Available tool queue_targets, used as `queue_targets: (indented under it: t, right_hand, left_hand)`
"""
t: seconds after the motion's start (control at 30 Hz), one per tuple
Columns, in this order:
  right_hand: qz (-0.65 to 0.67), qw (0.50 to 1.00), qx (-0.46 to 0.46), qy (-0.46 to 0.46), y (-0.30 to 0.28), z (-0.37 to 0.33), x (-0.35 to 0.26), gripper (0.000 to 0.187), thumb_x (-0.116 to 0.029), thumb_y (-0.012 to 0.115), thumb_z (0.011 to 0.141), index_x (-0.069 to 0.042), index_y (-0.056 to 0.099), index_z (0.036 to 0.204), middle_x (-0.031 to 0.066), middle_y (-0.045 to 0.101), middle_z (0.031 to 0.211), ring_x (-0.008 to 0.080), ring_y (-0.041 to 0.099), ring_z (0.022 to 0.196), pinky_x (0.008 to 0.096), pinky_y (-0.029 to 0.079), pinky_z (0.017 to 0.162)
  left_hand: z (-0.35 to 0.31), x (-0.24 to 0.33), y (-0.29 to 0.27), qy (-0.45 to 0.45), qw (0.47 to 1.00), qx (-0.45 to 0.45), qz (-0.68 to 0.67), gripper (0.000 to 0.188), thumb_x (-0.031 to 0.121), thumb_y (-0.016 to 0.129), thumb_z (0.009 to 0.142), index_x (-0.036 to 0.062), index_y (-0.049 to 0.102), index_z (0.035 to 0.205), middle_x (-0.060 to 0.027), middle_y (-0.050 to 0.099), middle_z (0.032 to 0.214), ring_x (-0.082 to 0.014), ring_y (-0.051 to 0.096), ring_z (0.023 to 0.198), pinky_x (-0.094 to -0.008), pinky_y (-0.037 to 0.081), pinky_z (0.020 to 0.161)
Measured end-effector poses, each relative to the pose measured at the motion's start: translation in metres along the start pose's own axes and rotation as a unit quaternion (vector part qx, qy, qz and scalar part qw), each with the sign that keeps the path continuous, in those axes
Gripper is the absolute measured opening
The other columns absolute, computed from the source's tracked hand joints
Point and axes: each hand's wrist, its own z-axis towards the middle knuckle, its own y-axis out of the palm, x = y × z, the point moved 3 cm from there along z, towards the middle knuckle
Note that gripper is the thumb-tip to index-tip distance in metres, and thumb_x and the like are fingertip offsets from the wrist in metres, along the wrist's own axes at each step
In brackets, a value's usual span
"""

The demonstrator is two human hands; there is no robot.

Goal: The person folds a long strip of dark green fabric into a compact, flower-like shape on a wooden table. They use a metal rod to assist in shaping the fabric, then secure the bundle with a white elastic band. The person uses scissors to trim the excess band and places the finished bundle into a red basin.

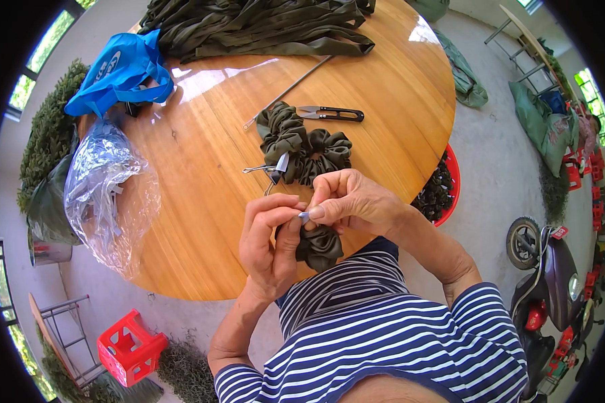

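Observation:
My left hand (269, 242) and my right hand (359, 201) meet at the table's near edge. Their fingertips pinch a small pale tag (304, 217) between them. Below the fingers hangs a dark olive scrunchie (320, 248), partly hidden by the hands; the tag seems to be at its upper edge. Just beyond lie more olive scrunchies (327, 153), with another white tag (282, 163) and thin metallic loops (257, 169) beside them. Thread snips (339, 114) with black handles rest behind these, next to a long thin metal rod (289, 91).
Olive fabric strips (262, 33) are heaped at the far side of the round wooden table (208, 221). At left are a blue bag (114, 77) and a clear plastic bag (104, 201) with pale pieces inside. A red basin (456, 178), red stool (129, 346) and motorbike (554, 282) stand around.

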Motion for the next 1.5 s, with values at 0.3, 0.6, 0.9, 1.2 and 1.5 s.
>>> queue_targets:
  t: [0.3, 0.6, 0.9, 1.2, 1.5]
  right_hand:
    - [0.049, 0.999, -0.004, -0.011, -0.011, -0.001, 0.017, 0.015, 0.001, 0.07, 0.07, -0.004, 0.057, 0.074, 0.0055, 0.063, 0.073, 0.0077, 0.056, 0.062, 0.0186, 0.04, 0.051]
    - [-0.315, 0.932, 0.098, -0.149, 0.008, -0.024, -0.008, 0.011, 0.001, 0.065, 0.068, -0.003, 0.054, 0.067, 0.0015, 0.057, 0.07, 0.0069, 0.053, 0.067, 0.0227, 0.043, 0.057]
    - [-0.597, 0.635, 0.211, -0.442, 0.028, -0.019, -0.003, 0.018, 0.005, 0.066, 0.067, -0.003, 0.061, 0.083, 0.0063, 0.059, 0.075, 0.0193, 0.055, 0.066, 0.0277, 0.045, 0.054]
    - [-0.556, 0.623, 0.195, -0.515, 0.008, -0.014, 0.001, 0.019, 0.0, 0.07, 0.069, -0.005, 0.063, 0.086, 0.0066, 0.062, 0.081, 0.0195, 0.057, 0.069, 0.0281, 0.046, 0.059]
    - [-0.534, 0.611, 0.211, -0.545, -0.001, -0.014, 0.013, 0.018, -0.006, 0.073, 0.062, -0.007, 0.061, 0.075, 0.0041, 0.058, 0.075, 0.0211, 0.056, 0.067, 0.0289, 0.046, 0.059]
  left_hand:
    - [0.002, 0.012, -0.005, 0.228, 0.952, -0.123, 0.162, 0.02, -0.007, 0.061, 0.074, -0.0031, 0.056, 0.093, -0.0153, 0.057, 0.095, -0.0293, 0.06, 0.079, -0.0373, 0.05, 0.067]
    - [0.003, -0.001, -0.002, -0.353, 0.902, -0.2, -0.149, 0.018, 0.005, 0.064, 0.076, -0.0028, 0.059, 0.092, -0.0037, 0.058, 0.079, -0.0083, 0.053, 0.076, -0.022, 0.042, 0.07]
    - [-0.005, 0.014, 0.012, -0.019, 0.994, -0.019, 0.106, 0.009, -0.002, 0.06, 0.074, -0.0025, 0.055, 0.082, -0.0079, 0.054, 0.072, -0.0158, 0.05, 0.063, -0.0258, 0.041, 0.058]
    - [-0.002, 0.0, 0.011, -0.273, 0.952, 0.015, -0.135, 0.008, 0.003, 0.053, 0.086, -0.003, 0.057, 0.089, -0.0014, 0.056, 0.078, -0.0057, 0.048, 0.07, -0.021, 0.039, 0.061]
    - [0.004, -0.017, -0.003, -0.25, 0.954, -0.081, -0.143, 0.014, 0.002, 0.056, 0.082, -0.0062, 0.062, 0.091, -0.008, 0.057, 0.096, -0.0101, 0.052, 0.084, -0.0191, 0.04, 0.072]
